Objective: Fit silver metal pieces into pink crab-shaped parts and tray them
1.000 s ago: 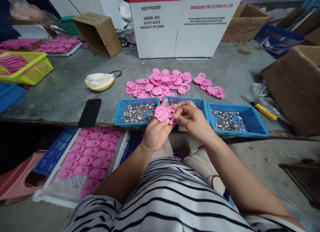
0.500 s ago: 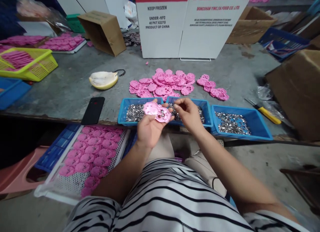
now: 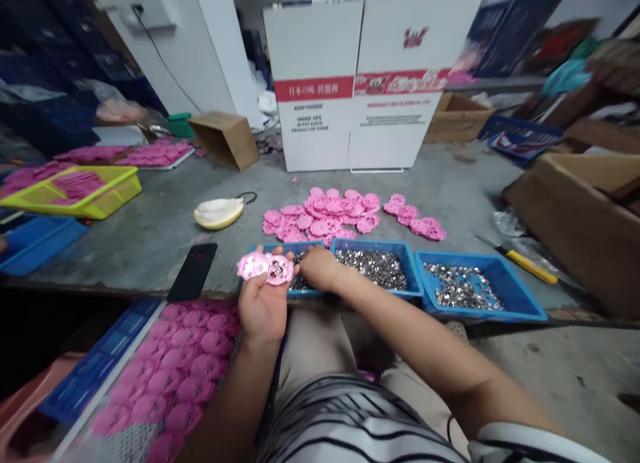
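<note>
My left hand is closed around a pink flower-edged plastic piece, held face up with small metal bits on its right half. Just right of it, my right hand dips into the left blue tray of small shiny metal parts. Its fingers are curled together, and their tips are partly hidden, so what they pinch cannot be made out. More metal parts fill the middle blue tray and the right blue tray. Behind the trays lies a pile of pink plastic pieces.
A black phone and a fruit rind lie to the left. A white carton stands at the back. On the right are a yellow-handled screwdriver and a cardboard box. Below the table edge, rows of pink pieces cover a tray.
My right hand has moved left from above the middle tray into the left tray. The left hand has shifted left with the pink piece. The head view has tilted up.
</note>
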Action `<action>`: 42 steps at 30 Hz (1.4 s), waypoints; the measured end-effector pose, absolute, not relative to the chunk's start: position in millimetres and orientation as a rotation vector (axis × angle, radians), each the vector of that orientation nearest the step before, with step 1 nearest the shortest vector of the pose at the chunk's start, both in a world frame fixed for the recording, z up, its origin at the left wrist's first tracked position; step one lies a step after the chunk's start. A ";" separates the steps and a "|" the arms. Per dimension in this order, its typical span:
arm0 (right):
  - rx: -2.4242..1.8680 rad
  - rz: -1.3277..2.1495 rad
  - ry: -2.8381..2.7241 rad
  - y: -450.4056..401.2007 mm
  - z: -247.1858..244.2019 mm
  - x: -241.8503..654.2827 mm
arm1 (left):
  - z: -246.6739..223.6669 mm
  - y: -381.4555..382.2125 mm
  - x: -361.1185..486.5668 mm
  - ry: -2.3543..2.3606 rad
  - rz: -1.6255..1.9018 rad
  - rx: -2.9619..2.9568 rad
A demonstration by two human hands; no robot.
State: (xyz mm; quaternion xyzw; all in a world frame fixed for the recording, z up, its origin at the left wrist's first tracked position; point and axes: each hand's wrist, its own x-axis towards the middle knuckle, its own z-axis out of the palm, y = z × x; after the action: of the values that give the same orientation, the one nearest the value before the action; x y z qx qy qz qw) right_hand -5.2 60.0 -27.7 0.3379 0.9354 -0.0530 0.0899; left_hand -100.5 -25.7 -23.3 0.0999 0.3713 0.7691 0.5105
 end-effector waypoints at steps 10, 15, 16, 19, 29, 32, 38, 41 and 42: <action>1.018 -0.153 2.887 53.9 -25.5 7.8 | -21.4 -16.0 -90.7 0.881 1.840 0.254; 1.139 -0.240 2.959 52.3 -23.8 8.3 | -16.5 -16.7 -96.3 0.929 1.873 0.157; 1.186 -0.258 2.968 52.5 -23.4 8.5 | -16.4 -16.8 -98.4 0.949 1.880 0.142; 1.344 -0.294 2.975 53.0 -20.5 10.2 | -19.4 -16.6 -103.0 1.041 1.892 0.155; 1.505 -0.227 2.996 31.4 -0.6 28.3 | -45.6 -7.9 -79.7 1.227 1.685 0.489; 1.449 -0.162 3.008 26.1 -2.3 35.1 | -46.9 -4.7 -71.6 1.198 1.693 0.503; 1.459 -0.167 3.048 16.1 -8.7 47.1 | -46.3 -6.5 -61.4 1.149 1.692 0.465; 1.639 -0.395 3.075 12.9 -13.0 50.0 | -44.1 -7.2 -56.7 1.123 1.688 0.436; 1.694 -0.494 3.083 12.4 -14.7 50.3 | -43.6 -6.8 -55.1 1.117 1.691 0.427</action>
State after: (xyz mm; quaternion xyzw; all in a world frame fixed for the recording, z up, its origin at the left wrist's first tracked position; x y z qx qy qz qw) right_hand 50.3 12.4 -14.7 0.4669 0.8497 -0.1361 -0.2037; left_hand -55.1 -6.8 -43.6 0.1774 0.4639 0.7024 0.5098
